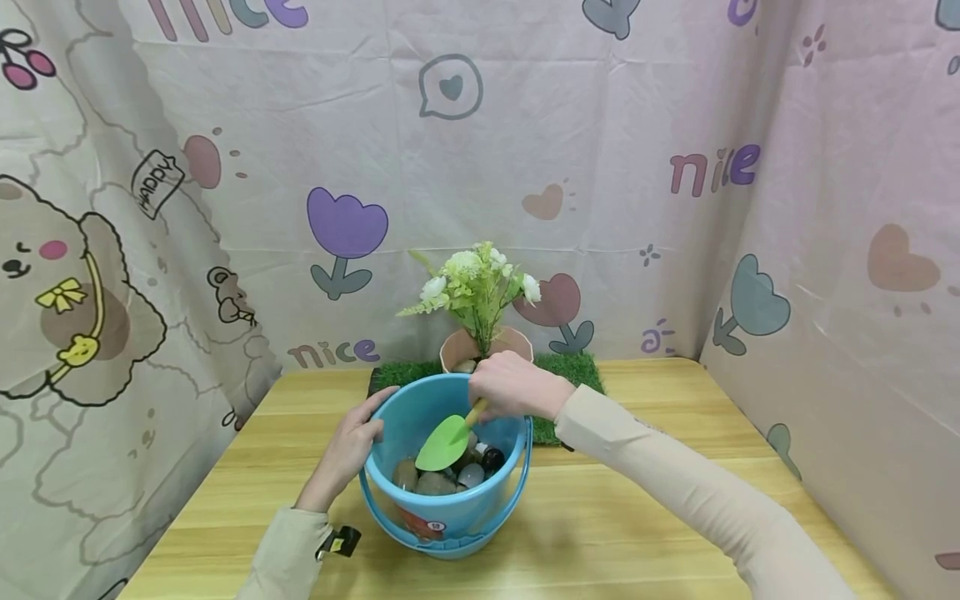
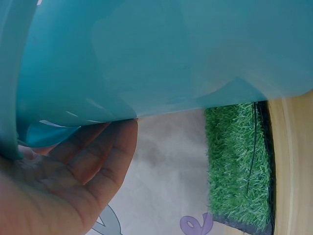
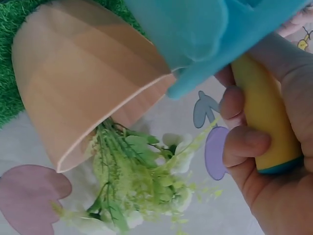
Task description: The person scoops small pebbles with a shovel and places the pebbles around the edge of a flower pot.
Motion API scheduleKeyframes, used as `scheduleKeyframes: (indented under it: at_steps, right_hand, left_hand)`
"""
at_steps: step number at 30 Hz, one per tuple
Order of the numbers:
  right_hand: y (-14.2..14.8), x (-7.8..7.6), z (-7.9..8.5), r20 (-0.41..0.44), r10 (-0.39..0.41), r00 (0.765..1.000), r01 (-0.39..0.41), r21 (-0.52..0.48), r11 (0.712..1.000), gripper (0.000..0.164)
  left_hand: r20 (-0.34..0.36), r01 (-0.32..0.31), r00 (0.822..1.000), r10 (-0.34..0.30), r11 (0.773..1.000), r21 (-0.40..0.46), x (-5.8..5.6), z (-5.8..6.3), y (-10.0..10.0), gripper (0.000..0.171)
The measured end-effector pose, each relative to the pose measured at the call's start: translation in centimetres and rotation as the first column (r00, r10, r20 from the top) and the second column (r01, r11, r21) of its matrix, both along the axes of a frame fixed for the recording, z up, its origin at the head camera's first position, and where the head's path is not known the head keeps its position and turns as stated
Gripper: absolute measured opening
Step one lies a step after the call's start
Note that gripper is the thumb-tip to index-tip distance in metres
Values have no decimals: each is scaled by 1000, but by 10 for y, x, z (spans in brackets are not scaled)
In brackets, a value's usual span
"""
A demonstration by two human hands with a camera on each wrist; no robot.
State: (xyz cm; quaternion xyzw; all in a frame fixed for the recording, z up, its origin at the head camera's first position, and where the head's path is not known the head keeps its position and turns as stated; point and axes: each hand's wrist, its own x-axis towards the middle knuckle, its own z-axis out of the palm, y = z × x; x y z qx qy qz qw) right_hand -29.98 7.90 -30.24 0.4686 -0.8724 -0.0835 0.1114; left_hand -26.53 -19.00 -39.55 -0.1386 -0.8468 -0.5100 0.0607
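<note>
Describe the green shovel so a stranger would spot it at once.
Find the blue bucket on the wooden table. At its mouth, the right hand grips a shovel by its yellow handle. Its bright-green, leaf-shaped blade sets it apart from the brown and grey stones inside.

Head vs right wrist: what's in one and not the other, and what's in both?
Head only: the green trowel blade, the stones lying in the bucket, and the wooden tabletop.

Right wrist only: the teal butt end of the trowel's yellow handle, and most of the flowerpot's outer wall.

Both: the right hand gripping that handle, parts of the bucket and pot, the white flowers with greenery, and some of the grass mat.
</note>
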Motion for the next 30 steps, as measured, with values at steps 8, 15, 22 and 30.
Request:
scheduleKeyframes:
  at_steps: [8, 15, 22, 30]
  right_hand:
    - [-11, -1, 3, -32, -9, 999, 10, 34, 999, 31]
    - [-17, -4, 0, -12, -11, 1000, 11, 48, 999, 35]
    - [-16, -7, -3, -6, 4, 1000, -4, 37, 999, 20]
    - [-16, -6, -10, 52, 30, 998, -32, 50, 998, 17]
  left_hand:
    - [-6, 1, 1000, -1, 1000, 2, -1, 0, 1, 61]
    - [-19, 6, 1000, -6, 1000, -1, -1, 0, 2, 61]
    - [-22, -7, 1000, 7, 1000, -1, -1, 1, 1, 62]
    - [-31, -12, 999, 12, 1000, 9, 1, -1, 0, 62]
